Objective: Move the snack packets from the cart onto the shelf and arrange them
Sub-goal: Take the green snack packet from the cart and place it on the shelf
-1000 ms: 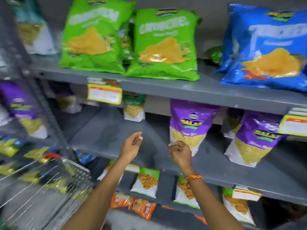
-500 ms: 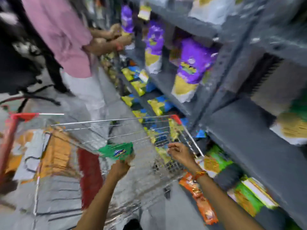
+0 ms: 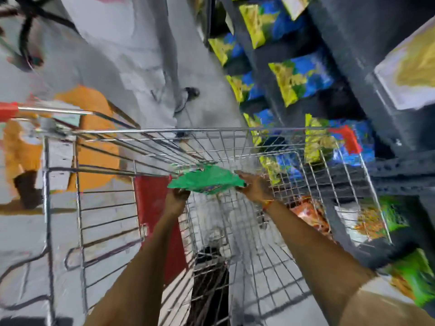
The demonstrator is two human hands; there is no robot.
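A green snack packet (image 3: 207, 180) hangs flat over the inside of the wire cart (image 3: 211, 132). My left hand (image 3: 176, 198) grips its left edge from below. My right hand (image 3: 255, 187), with an orange thread at the wrist, grips its right edge. Both arms reach down into the cart basket. The grey shelf unit (image 3: 348, 43) stands to the right, its lower levels holding yellow and blue packets (image 3: 299, 78). The view is blurred by motion.
A red panel (image 3: 153, 208) is visible through the cart's left wire wall. Another person's legs (image 3: 169, 55) stand in the aisle ahead. Orange packets (image 3: 310, 217) and green packets (image 3: 390, 215) lie low on the right. Grey floor lies around the cart.
My view has swung from the shelf down to the cart. Both hands left the middle shelf, dropped into the cart, and now hold the green packet, first the left, then the right.
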